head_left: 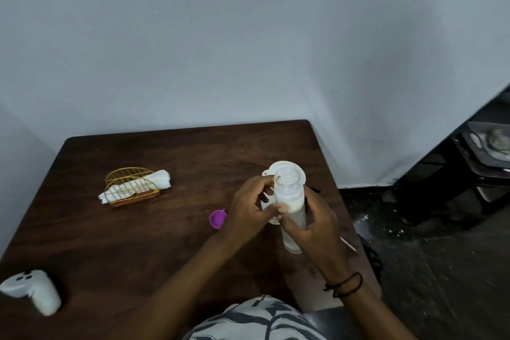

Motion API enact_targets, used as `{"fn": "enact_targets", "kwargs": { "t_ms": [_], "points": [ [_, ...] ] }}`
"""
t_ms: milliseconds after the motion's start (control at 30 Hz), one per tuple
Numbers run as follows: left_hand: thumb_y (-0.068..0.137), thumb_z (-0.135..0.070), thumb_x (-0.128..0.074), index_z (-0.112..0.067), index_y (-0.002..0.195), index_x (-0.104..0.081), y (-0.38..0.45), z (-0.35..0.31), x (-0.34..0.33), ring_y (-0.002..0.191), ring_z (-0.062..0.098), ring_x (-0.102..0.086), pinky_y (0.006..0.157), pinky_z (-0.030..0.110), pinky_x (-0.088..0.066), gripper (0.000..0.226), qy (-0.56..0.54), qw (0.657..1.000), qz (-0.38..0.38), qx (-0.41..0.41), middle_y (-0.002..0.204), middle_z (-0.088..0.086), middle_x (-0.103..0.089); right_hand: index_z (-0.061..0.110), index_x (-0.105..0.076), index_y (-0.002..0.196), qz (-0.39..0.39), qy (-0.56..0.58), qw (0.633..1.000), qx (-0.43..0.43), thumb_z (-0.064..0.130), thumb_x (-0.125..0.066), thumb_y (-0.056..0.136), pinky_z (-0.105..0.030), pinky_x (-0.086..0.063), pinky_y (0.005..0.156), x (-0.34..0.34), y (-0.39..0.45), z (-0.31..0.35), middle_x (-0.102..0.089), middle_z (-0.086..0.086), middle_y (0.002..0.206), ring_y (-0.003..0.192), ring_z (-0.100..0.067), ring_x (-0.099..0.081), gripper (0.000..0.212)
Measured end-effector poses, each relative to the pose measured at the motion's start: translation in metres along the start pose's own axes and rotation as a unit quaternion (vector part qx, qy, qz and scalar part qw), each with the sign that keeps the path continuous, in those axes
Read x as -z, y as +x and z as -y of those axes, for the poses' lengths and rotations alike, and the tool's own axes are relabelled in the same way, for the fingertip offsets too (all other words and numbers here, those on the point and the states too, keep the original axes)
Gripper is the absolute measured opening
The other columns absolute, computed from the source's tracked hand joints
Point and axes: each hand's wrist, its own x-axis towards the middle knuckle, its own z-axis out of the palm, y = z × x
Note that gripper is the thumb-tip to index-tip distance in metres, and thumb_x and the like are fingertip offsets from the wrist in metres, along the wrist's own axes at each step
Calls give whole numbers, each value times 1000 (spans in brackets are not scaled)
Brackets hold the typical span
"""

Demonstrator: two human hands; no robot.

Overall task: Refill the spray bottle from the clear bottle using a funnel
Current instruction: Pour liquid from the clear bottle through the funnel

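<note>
- Patterned fabric on the person's lap fills the bottom centre of the frame.
- Right hand wraps the clear bottle, uncapped, upright, part full of white liquid, right of centre.
- Left hand pinches something pale beside it, seemingly the spray bottle, mostly hidden.
- White funnel sits just behind the bottle's mouth.
- Purple cap lies on the tabletop.
- Pouring seems not yet begun.
</note>
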Motion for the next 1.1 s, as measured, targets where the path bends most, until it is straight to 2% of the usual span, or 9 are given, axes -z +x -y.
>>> {"fn": "enact_targets", "kwargs": {
  "t_ms": [100, 167, 267, 400, 500, 700, 833, 967, 1100],
  "points": [
    [86, -38, -65, -16, 100, -72, 11, 11, -3, 86, 9, -65, 73, 23, -52, 27, -2, 996, -51, 66, 94, -10, -70, 16, -65, 121, -5, -19, 1000, -23, 26, -87, 73, -28, -55, 84, 17, 4, -6, -70, 6, 113, 101, -9, -66, 54],
    [90, -21, -66, -18, 91, -72, 19, 18, -5, 84, 5, -66, 71, 17, -50, 6, 5, 989, -105, 100, 90, -11, -70, 22, -64, 117, 2, -22, 999, -24, 30, -83, 74, -23, -54, 81, 26, 6, -9, -68, 17, 108, 97, -1, -64, 47],
    [91, -19, -67, -21, 88, -70, 28, 22, -8, 83, 6, -65, 71, 21, -50, 5, -6, 973, -138, 183, 88, -8, -69, 32, -60, 112, 13, -45, 998, -33, 40, -77, 74, -12, -51, 74, 35, 7, -11, -62, 33, 99, 94, 8, -61, 43],
    [91, -31, -67, -28, 84, -68, 33, 28, -15, 71, 2, -62, 65, 21, -44, 8, -42, 947, -120, 297, 81, -12, -69, 38, -57, 114, 57, -112, 989, -74, 51, -73, 72, -18, -53, 69, 44, 11, -17, -65, 24, 99, 91, 9, -60, 47],
    [90, -34, -68, -19, 79, -71, 33, 33, -21, 61, 6, -54, 63, 30, -43, 19, -94, 927, -118, 343, 68, -8, -65, 41, -56, 118, 86, -125, 984, -89, 54, -70, 71, -15, -50, 67, 46, 12, -14, -68, 22, 98, 87, 6, -62, 51],
    [88, -34, -71, -13, 66, -69, 35, 37, -24, 59, 8, -53, 65, 32, -46, 31, -123, 911, -114, 377, 60, -3, -63, 33, -64, 110, 130, -179, 970, -104, 53, -70, 70, -5, -32, 56, 54, 19, -4, -70, 13, 91, 72, 0, -55, 45],
    [87, -31, -71, -16, 62, -69, 38, 38, -25, 53, 3, -51, 59, 27, -45, 29, -135, 905, -110, 389, 56, -6, -62, 31, -64, 111, 162, -208, 958, -116, 49, -73, 74, -13, -37, 57, 57, 26, -1, -70, 9, 95, 80, -9, -61, 42],
    [89, -28, -70, -7, 69, -68, 37, 36, -27, 53, 3, -52, 58, 25, -44, 29, -147, 899, -112, 397, 55, -7, -60, 31, -62, 108, 177, -234, 945, -145, 52, -72, 71, -28, -48, 65, 58, 33, 1, -67, 9, 94, 84, -15, -64, 43],
    [90, -27, -69, -7, 69, -67, 37, 33, -28, 56, 6, -52, 59, 25, -44, 29, -149, 898, -111, 398, 55, -7, -59, 32, -62, 105, 181, -246, 939, -158, 56, -70, 68, -28, -46, 64, 58, 36, 0, -67, 10, 92, 82, -16, -64, 45]
  ]
}}
